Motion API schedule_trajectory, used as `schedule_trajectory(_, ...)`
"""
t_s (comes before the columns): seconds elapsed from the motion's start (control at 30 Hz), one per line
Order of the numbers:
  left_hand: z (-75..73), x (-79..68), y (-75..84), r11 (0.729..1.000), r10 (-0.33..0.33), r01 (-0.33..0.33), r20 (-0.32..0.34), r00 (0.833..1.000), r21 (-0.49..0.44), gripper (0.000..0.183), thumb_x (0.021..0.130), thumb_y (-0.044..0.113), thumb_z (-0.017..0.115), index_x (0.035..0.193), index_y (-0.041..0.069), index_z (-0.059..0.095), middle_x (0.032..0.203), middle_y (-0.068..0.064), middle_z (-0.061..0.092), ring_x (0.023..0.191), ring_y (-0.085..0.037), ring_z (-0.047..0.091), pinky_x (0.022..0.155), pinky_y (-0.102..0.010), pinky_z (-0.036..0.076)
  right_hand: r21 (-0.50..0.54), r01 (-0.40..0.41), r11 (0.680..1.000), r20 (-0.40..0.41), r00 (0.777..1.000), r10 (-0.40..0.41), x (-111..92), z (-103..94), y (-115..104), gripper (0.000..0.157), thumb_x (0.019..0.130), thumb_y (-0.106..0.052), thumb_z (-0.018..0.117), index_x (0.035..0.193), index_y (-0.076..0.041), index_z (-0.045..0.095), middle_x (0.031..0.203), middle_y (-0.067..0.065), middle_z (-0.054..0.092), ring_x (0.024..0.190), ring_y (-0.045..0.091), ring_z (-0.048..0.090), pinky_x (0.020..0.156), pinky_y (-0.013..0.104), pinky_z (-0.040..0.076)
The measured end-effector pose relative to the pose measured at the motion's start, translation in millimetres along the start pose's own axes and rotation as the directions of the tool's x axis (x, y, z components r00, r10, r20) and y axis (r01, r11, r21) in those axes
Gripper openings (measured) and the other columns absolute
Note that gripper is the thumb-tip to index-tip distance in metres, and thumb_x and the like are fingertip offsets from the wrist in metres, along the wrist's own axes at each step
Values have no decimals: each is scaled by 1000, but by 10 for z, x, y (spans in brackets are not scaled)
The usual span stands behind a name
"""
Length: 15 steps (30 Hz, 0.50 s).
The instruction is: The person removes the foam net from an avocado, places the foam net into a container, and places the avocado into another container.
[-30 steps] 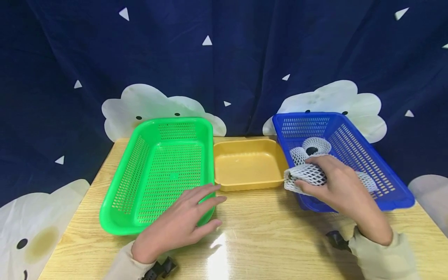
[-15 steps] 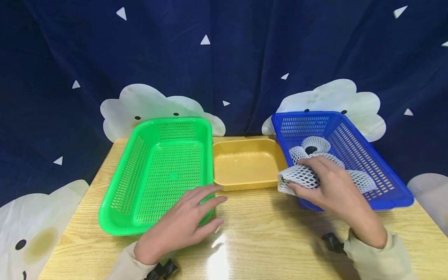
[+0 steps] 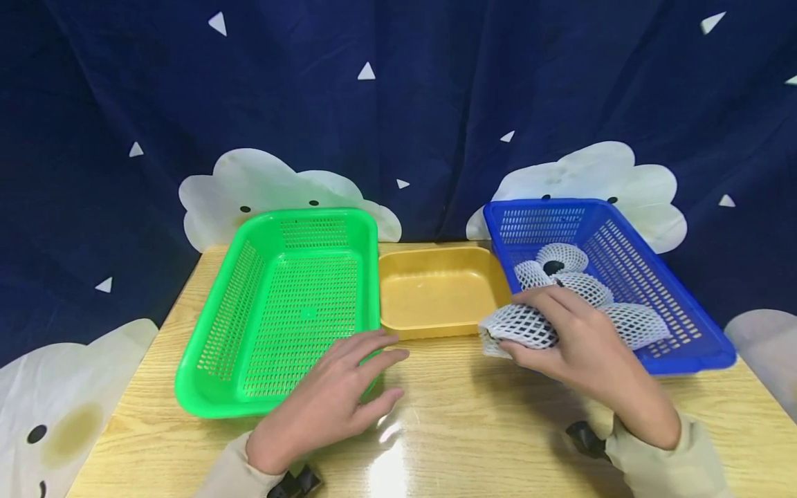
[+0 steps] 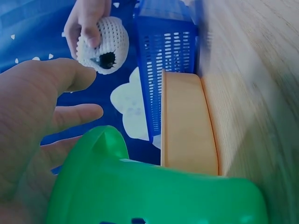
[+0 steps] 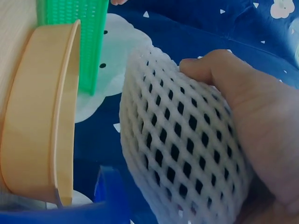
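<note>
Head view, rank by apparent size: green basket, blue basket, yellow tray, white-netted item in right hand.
1. Green basket and blue basket: too close to rank, both partly covered.
2. Yellow tray
3. White-netted item

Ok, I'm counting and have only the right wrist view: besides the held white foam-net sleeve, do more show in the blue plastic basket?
Observer: Yes, the head view shows four more white foam-net sleeves in the blue perforated plastic basket.
Operator: And the held sleeve: anything on the end I can't see?
Observer: Yes, the left wrist view shows a dark patch there.
Operator: Is the left hand holding anything?
Observer: No, it holds nothing.
</note>
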<state>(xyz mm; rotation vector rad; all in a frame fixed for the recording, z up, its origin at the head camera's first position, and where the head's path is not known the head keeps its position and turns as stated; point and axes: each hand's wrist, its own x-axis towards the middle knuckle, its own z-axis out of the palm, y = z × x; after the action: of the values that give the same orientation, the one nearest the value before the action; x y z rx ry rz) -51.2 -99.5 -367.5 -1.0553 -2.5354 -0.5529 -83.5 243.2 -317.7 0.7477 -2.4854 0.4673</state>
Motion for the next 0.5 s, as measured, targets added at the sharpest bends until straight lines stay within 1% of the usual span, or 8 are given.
schedule_trajectory(0.1,5,0,11,1000,14,-14,-6,1000,2,44,95,40,71,134,19,66,142,-2,64,137,-26,59,110,-49,51,16,45,999,-9,999,-45,-2,29,-13,55,78,-55,85,115,-16,72,112,0,73,100,20,70,85,35,52)
schedule_trajectory(0.17,4,4,20,1000,21,-21,-4,1000,2,44,95,40,71,133,19,66,142,-3,64,137,-26,59,111,-49,51,25,76,997,-18,997,-75,-2,50,-17,57,83,-61,79,115,-14,72,111,0,73,100,19,70,86,33,51)
schedule_trajectory(0.23,6,5,26,1000,30,-30,-6,1000,1,43,96,40,70,133,19,66,142,-3,64,137,-26,59,111,-49,51,31,111,993,-32,993,-110,-3,73,-24,59,86,-65,72,114,-14,72,110,1,72,99,19,70,84,33,53)
schedule_trajectory(0.4,21,11,50,998,57,-57,-24,998,-14,42,96,40,69,132,19,67,138,-1,66,137,-24,59,113,-46,50,48,183,982,-41,983,-181,-7,110,-58,60,89,-67,66,116,-15,73,114,1,72,100,19,70,85,28,58)
schedule_trajectory(0.5,34,20,69,996,77,-78,-46,996,-34,39,98,39,67,131,18,68,135,1,68,136,-22,59,114,-43,49,66,204,977,-44,978,-202,-4,129,-78,59,89,-67,66,116,-14,73,114,1,72,101,19,70,86,26,59)
